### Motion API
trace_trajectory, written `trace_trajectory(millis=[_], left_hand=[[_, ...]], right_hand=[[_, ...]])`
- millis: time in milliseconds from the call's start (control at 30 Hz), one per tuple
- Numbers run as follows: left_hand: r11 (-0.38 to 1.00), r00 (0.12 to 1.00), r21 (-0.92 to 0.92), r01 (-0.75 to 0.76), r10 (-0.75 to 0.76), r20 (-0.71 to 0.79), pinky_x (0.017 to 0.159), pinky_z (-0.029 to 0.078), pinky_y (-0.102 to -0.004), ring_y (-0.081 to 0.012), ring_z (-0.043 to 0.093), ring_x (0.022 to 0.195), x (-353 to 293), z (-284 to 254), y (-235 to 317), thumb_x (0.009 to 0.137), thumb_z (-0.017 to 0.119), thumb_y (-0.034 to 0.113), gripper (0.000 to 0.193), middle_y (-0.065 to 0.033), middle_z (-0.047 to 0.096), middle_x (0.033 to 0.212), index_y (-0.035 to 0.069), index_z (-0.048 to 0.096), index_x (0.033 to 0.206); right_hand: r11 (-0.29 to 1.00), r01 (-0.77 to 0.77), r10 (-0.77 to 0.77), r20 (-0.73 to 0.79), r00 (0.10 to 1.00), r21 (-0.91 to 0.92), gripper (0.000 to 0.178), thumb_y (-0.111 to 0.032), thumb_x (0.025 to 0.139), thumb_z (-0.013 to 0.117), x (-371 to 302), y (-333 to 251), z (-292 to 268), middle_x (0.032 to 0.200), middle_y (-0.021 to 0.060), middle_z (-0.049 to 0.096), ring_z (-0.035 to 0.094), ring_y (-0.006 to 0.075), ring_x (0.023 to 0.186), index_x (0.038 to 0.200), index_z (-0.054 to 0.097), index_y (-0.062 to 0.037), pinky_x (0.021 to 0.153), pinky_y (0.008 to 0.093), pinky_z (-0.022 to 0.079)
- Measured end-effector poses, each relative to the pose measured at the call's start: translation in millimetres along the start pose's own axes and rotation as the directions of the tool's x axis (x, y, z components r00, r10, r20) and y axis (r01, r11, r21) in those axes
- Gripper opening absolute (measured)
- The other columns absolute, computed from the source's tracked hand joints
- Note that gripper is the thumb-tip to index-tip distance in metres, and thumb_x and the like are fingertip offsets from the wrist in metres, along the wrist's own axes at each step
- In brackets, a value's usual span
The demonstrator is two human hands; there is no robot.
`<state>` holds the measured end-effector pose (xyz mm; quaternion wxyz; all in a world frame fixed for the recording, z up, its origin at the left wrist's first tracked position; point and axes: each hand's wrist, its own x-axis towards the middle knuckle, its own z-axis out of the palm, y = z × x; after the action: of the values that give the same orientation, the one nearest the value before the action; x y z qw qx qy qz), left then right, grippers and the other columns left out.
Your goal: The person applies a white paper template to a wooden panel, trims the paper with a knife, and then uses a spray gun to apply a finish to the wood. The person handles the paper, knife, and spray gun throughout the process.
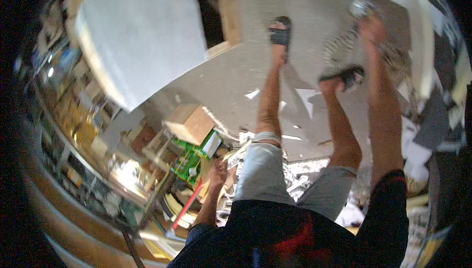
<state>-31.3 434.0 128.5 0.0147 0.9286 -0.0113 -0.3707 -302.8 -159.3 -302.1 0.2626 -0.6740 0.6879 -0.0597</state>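
My right arm is stretched forward, and my right hand (372,29) is closed at the edge of a shiny, silvery round object (361,8). Blur hides what kind of object it is. Below that hand, a pale ribbed or coiled thing (339,49) shows against the floor, beside my sandalled foot. My left hand (218,172) hangs low beside my left thigh, next to a green package (189,162). Its fingers are smeared, and I see nothing clearly held in it.
A large white panel (142,32) with wooden edges stands at the far left. A cardboard box (189,123), a red-handled tool (187,206) and mixed clutter crowd the left. Paper scraps (306,102) lie on the grey floor (221,83). Pale boards (418,42) line the right.
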Motion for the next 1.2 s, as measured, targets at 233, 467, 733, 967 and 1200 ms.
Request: trace_trajectory(millis=[233, 467, 733, 967, 1200], left_hand=[[0.94, 0.951, 0.239, -0.244, 0.28, -0.129, 0.086, 0.055, -0.0401, -0.034, 0.07, 0.101, 18.9, -43.7, 33.3, 0.094, 0.07, 0.025, 0.034, -0.0241, 0.07, 0.109, -0.003, 0.067, 0.113], [0.861, 0.832, 0.388, -0.329, 0.459, -0.311, 0.1, 0.049, -0.0401, -0.0312, 0.064, 0.114, 127.3, -161.9, 135.6, 0.09, 0.074, 0.015, 0.039, -0.0222, 0.066, 0.12, -0.004, 0.062, 0.123], [0.252, 0.195, 0.8, -0.544, 0.966, -0.172, 0.109, 0.038, -0.0472, -0.0362, 0.047, 0.132, 285.9, -310.0, 284.1, 0.086, 0.075, 0.012, 0.044, -0.0183, 0.054, 0.141, 0.006, 0.063, 0.128], [-0.408, 0.215, 0.87, -0.277, 0.856, 0.47, 0.12, 0.025, -0.0518, -0.0308, 0.038, 0.144, 347.8, -328.7, 377.2, 0.096, 0.06, 0.022, 0.036, -0.006, 0.051, 0.148, 0.013, 0.064, 0.131], [-0.594, 0.217, 0.755, -0.279, 0.727, 0.652, 0.122, 0.023, -0.0506, -0.0251, 0.034, 0.147, 369.9, -320.2, 373.0, 0.101, 0.051, 0.025, 0.039, -0.0028, 0.046, 0.153, 0.012, 0.059, 0.137]], right_hand=[[0.964, -0.05, 0.09, 0.14, 0.986, -0.263, 0.064, -0.051, 0.091, 0.061, 29.6, 57.6, 38.6, 0.134, 0.0189, 0.06, 0.065, 0.0398, 0.109, 0.145, 0.052, -0.0176, 0.093, 0.0504, 0.052], [0.995, 0.044, -0.049, -0.056, 0.997, -0.091, 0.055, -0.054, 0.094, 0.057, 27.9, 99.9, 65.7, 0.131, 0.0167, 0.063, 0.061, 0.0395, 0.119, 0.135, 0.06, -0.0174, 0.094, 0.049, 0.052], [0.772, -0.492, 0.374, -0.338, 0.864, -0.402, 0.071, -0.069, 0.089, 0.052, -50.6, 15.0, 22.8, 0.116, 0.0124, 0.071, 0.07, 0.0417, 0.099, 0.129, 0.059, -0.0108, 0.081, 0.0497, 0.056], [0.914, -0.176, 0.108, 0.199, 0.974, 0.367, 0.053, -0.03, 0.089, 0.062, -320.2, -317.4, 71.4, 0.114, 0.0219, 0.065, 0.065, 0.0387, 0.101, 0.134, 0.05, -0.0036, 0.086, 0.0491, 0.051], [0.316, -0.566, -0.134, 0.626, 0.768, 0.762, 0.074, -0.009, 0.091, 0.056, -444.3, -617.8, 26.0, 0.113, 0.0284, 0.059, 0.062, 0.0406, 0.101, 0.156, 0.021, -0.0047, 0.091, 0.0478, 0.049]])
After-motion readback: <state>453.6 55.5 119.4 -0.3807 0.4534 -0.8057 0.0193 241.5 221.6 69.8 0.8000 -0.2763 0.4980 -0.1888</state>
